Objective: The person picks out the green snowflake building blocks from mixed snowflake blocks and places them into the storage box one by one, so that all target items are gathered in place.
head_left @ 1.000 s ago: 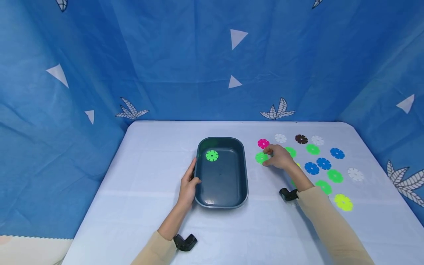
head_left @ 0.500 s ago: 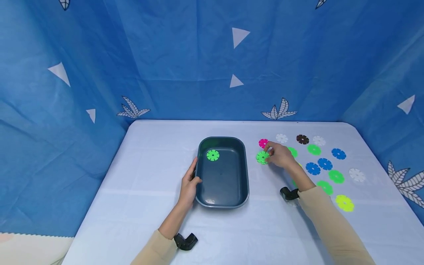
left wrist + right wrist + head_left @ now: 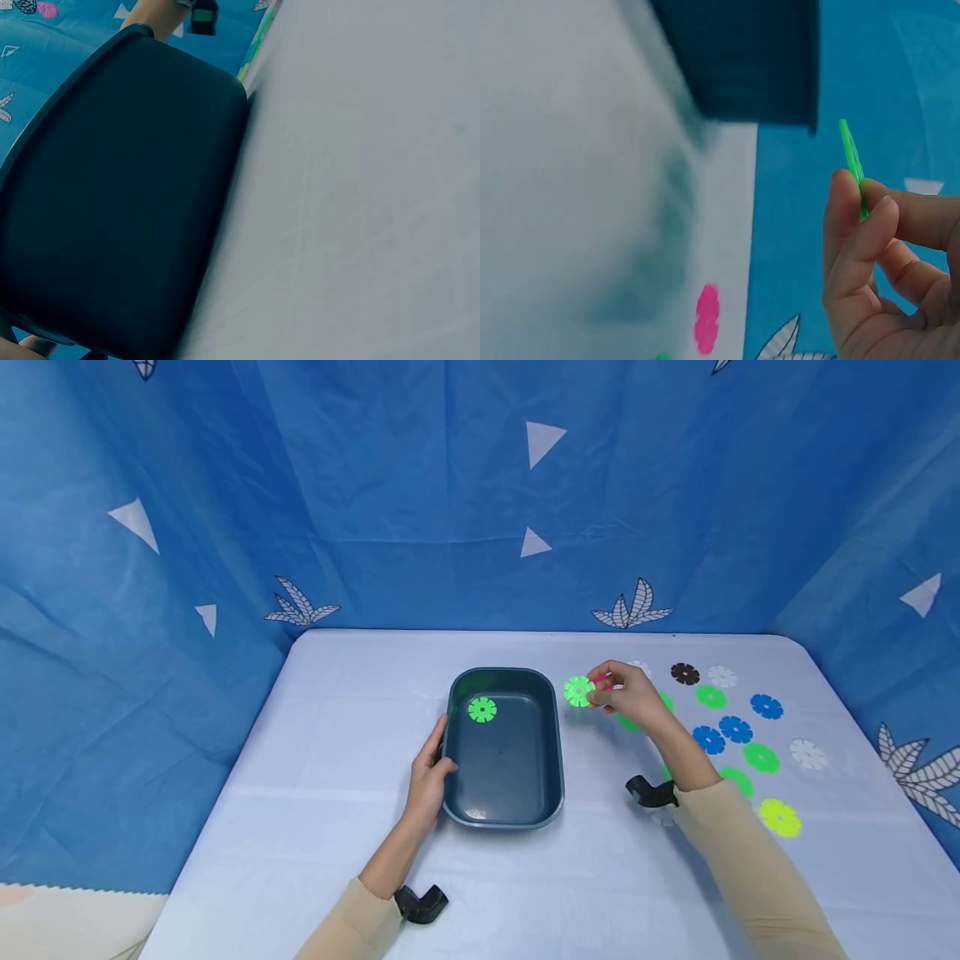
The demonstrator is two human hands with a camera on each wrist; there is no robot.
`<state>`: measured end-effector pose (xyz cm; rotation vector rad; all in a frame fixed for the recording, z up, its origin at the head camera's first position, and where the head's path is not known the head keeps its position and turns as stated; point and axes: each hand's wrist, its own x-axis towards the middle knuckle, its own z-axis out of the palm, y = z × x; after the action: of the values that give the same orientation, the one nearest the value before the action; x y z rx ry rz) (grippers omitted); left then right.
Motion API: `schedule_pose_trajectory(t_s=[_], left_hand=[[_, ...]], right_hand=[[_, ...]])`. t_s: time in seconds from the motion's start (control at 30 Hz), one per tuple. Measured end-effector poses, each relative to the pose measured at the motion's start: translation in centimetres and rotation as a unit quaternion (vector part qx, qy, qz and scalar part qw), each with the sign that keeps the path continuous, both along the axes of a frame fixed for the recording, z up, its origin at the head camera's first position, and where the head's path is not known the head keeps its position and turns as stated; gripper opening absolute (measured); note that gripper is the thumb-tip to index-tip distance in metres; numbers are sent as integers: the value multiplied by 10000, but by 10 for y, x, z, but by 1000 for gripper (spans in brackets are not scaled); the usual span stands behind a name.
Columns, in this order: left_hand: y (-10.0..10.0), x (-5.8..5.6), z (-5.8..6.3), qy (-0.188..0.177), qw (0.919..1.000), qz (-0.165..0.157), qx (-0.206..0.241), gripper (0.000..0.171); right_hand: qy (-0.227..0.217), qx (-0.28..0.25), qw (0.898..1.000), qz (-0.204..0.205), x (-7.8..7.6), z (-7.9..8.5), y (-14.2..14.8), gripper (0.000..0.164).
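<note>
My left hand (image 3: pixel 427 781) holds the left side of a dark grey-blue plastic tray (image 3: pixel 501 785), thumb over the rim and fingers along the outer wall. Inside the tray, towards its far left corner, lies a green notched disc (image 3: pixel 482 709). Just right of the tray's far end, my right hand (image 3: pixel 632 697) pinches another green notched disc (image 3: pixel 578 691) between thumb and fingers. The right wrist view shows this green disc (image 3: pixel 851 154) edge-on, raised off the table. Behind the right fingers a pink disc (image 3: pixel 603 682) is partly hidden.
Right of the tray, flat discs are scattered over the white table: several green, several white, blue ones (image 3: pixel 708 740), a brown one (image 3: pixel 685 674) and a yellow one (image 3: pixel 780 818). Some are hidden under the right forearm. A blue patterned cloth (image 3: pixel 390 510) hangs behind the table.
My right hand has picked a green disc up from the table and moved it up and left towards the tray. The left hand and the tray have stayed put.
</note>
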<state>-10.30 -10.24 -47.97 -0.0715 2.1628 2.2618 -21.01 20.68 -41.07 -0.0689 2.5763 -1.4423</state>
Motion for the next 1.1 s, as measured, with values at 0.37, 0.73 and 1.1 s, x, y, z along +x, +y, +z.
schedule_pose_trajectory(t_s=[0.37, 0.73, 1.1], left_hand=[[0, -1, -1, 7, 10000, 19, -2, 77], [0, -2, -2, -4, 10000, -5, 37, 77], [-1, -3, -4, 14, 10000, -46, 62, 77]], right_hand=[[-110, -588, 9943, 880, 10, 10, -63, 27], [-193, -437, 9875, 1503, 10, -6, -110, 23], [-353, 1, 9859, 1638, 11, -26, -128, 19]])
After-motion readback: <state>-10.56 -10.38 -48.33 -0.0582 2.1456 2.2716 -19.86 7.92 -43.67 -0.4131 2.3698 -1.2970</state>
